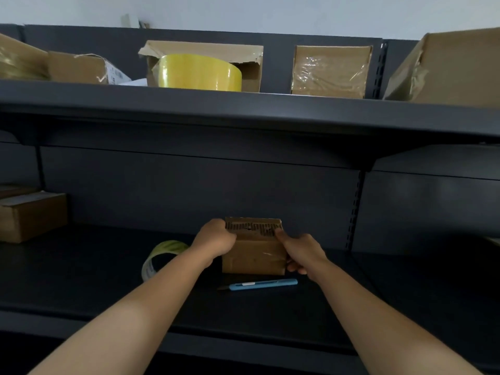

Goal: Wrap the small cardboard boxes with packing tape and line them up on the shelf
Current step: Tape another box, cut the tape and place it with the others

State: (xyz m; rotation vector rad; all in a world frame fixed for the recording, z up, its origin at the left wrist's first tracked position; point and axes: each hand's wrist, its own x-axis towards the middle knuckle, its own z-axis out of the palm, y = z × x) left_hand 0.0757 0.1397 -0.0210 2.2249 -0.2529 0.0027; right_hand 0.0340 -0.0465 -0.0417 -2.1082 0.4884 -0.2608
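On the lower shelf [94, 280], the box [254, 255] stands upright between both hands: left hand [215, 239] grips its top-left corner, right hand [300, 253] its right side.

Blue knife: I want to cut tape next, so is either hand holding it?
No, the blue knife lies on the shelf while the left hand and right hand grip the box.

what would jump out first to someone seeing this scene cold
Both hands meet mid-frame on the lower shelf: the left hand and right hand grip a small cardboard box by its sides. On the top shelf, a bright yellow tape roll stands out in the mouth of an open carton. A blue utility knife lies just in front of the box.
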